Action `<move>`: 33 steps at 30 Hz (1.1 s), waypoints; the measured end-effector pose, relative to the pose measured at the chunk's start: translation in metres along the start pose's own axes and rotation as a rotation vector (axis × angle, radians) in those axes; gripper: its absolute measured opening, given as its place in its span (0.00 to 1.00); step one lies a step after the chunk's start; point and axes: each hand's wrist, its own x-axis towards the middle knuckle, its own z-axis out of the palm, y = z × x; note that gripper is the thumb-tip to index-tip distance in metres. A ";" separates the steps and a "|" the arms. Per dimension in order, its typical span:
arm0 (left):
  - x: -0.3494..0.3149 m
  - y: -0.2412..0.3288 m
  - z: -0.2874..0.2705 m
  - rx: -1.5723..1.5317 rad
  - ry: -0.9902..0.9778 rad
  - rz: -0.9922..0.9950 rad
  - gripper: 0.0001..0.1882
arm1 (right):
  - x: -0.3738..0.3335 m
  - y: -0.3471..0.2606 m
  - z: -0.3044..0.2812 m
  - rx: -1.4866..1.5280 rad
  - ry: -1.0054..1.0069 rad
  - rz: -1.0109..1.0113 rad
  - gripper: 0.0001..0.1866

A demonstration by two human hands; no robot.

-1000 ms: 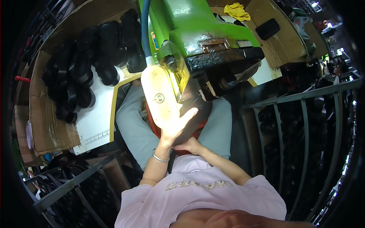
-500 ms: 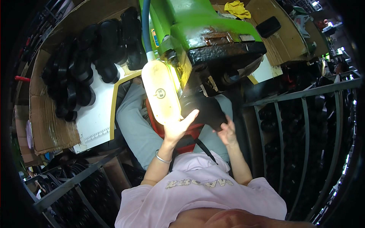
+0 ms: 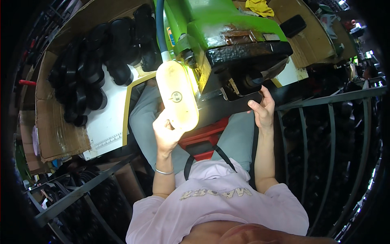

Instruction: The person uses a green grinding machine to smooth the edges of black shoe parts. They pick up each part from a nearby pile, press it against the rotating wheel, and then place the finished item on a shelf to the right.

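Observation:
A dark, flexible piece, its exact kind unclear, stretches sideways under the green machine's head. My right hand pinches its right end between thumb and fingers, close to the machine's dark lower part. On the other side, my left hand is closed beside the lower end of a lit, elongated lamp. The lamp hides some of its fingers and the left end of the piece, so its hold does not show. The lamp hangs on a blue-grey hose.
Several black shoes fill an open cardboard box at left. A yellow cloth and a black block lie around another carton at right. Metal rack rails flank me; a red stool shows between my legs.
My right hand has moved up and to the right, drawing the dark piece out wider under the machine. My left hand has shifted left, its thumb no longer spread out.

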 end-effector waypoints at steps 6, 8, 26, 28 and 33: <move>0.001 -0.005 0.013 0.113 -0.036 0.036 0.19 | 0.000 0.001 -0.013 0.035 -0.012 -0.083 0.35; 0.003 -0.019 0.037 0.130 -0.003 0.082 0.14 | 0.005 0.001 -0.028 0.020 0.060 -0.132 0.34; 0.006 -0.014 0.047 -0.027 0.031 0.011 0.12 | 0.009 -0.017 -0.033 -0.012 0.029 -0.151 0.33; 0.013 -0.021 0.060 0.004 0.012 0.045 0.11 | 0.014 -0.019 -0.040 -0.076 0.088 -0.182 0.31; 0.011 -0.028 0.066 0.165 0.089 0.053 0.11 | 0.016 -0.029 -0.038 -0.110 0.101 -0.074 0.29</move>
